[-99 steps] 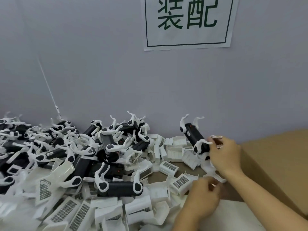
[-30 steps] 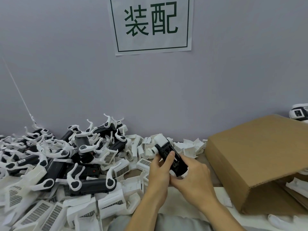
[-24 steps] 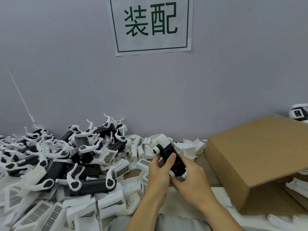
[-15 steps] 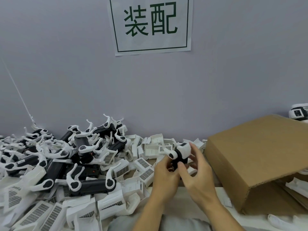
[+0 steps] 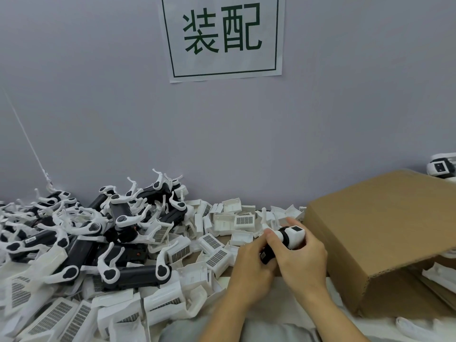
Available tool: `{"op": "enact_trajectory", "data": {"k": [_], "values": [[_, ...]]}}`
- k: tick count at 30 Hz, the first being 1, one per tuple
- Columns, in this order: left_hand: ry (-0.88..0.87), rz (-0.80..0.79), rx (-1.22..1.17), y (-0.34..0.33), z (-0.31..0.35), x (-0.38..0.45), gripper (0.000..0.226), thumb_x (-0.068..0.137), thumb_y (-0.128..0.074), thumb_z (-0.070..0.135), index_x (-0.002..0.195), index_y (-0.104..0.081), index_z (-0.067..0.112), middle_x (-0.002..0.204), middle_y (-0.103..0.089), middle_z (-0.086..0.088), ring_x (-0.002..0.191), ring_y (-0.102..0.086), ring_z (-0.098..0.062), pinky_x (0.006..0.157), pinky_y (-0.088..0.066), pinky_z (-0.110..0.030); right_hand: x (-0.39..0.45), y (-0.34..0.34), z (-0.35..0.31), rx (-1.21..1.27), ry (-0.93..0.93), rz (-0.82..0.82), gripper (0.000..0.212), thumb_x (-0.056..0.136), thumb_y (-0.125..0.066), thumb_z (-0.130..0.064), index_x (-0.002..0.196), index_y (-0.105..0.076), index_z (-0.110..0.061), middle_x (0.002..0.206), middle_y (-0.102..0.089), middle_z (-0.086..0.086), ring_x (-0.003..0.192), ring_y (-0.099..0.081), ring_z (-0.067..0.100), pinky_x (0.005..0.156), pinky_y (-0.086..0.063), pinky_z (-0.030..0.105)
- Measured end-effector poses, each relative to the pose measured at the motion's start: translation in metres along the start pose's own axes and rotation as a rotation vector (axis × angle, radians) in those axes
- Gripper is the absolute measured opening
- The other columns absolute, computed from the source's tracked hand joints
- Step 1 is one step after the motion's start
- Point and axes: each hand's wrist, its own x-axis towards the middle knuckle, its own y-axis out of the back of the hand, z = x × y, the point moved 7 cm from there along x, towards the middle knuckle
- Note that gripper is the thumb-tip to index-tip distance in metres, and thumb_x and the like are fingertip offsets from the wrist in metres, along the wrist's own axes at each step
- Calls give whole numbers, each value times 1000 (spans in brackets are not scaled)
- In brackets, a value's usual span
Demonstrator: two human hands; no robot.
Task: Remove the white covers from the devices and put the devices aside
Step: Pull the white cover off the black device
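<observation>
A white paper sign (image 5: 223, 37) is stuck to the grey wall (image 5: 98, 107) and carries two large dark green Chinese characters, 装配, enclosed in a thin dark green rectangular border. No other writing can be read. Several loose white covers (image 5: 244, 220) on the surface show dark gridded patches, but these are too small to tell whether they hold any characters. A small pale label on the black device (image 5: 267, 255) held in the hands is likewise too small to read. The cardboard box (image 5: 377, 233) shows no print.
</observation>
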Motion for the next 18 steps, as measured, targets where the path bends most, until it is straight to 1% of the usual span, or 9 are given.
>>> {"op": "enact_trajectory", "data": {"k": [1,4,7,9,11,12,15,16,18], "values": [[1,2,-1,0,-1,0,35,88,-58,7,111,-71,29,95,-76,12,89,-72,-9,76,-60,-34,0,0,0,10,-3,3,49,70,-87,-44,112,-65,-33,90,-67,-38,87,-66,-9,79,-55,23],[9,19,-4,0,-5,-1,31,92,-56,7,113,-66,27,100,-76,12,95,-72,-8,83,-59,-37,-1,-10,1,95,-55,-84,55,75,-85,-37,123,-58,-36,100,-70,-19,90,-68,-5,78,-56,22],[16,122,-87,8,-8,1,23,95,-57,7,111,-58,24,100,-75,7,95,-73,-17,83,-59,-45,-8,-26,2,163,-87,-278,76,77,-75,-45,143,-37,-40,127,-54,-25,112,-58,-8,90,-49,18],[70,263,-221,19,-11,3,16,97,-60,10,109,-60,21,99,-75,1,96,-72,-22,82,-59,-39,-13,-30,5,166,-130,-357,77,82,-60,-54,150,-28,-40,137,-45,-25,123,-47,-9,93,-42,16],[183,417,-329,30,-19,2,10,102,-57,19,108,-64,23,101,-76,0,99,-72,-20,81,-59,-29,-12,-27,9,168,-170,-350,49,97,-50,-47,144,-37,-40,134,-49,-21,114,-49,-18,87,-41,15],[258,469,-391,34,-25,0,15,105,-52,27,110,-65,25,104,-75,0,102,-71,-20,85,-58,-31,-10,-25,10,160,-182,-336,34,102,-47,-40,136,-43,-41,129,-53,-20,107,-50,-21,86,-41,15],[472,562,-752,35,-40,-3,39,109,-35,39,121,-65,18,115,-73,-10,111,-67,-29,103,-50,-49,-9,-26,18,130,-250,-332,25,105,-45,-31,129,-54,-35,121,-60,-10,111,-56,0,95,-43,29],[500,571,-903,34,-40,-3,45,109,-34,43,118,-68,14,110,-74,-12,104,-69,-31,100,-51,-50,-10,-26,19,118,-263,-338,25,106,-45,-30,128,-56,-32,119,-61,-7,112,-57,7,95,-45,32],[497,547,-1079,33,-35,-2,51,103,-42,52,99,-73,12,85,-75,-8,76,-69,-25,77,-52,-43,-12,-28,17,121,-273,-362,23,106,-44,-28,120,-62,-27,110,-65,-3,102,-62,14,83,-46,26]]}}
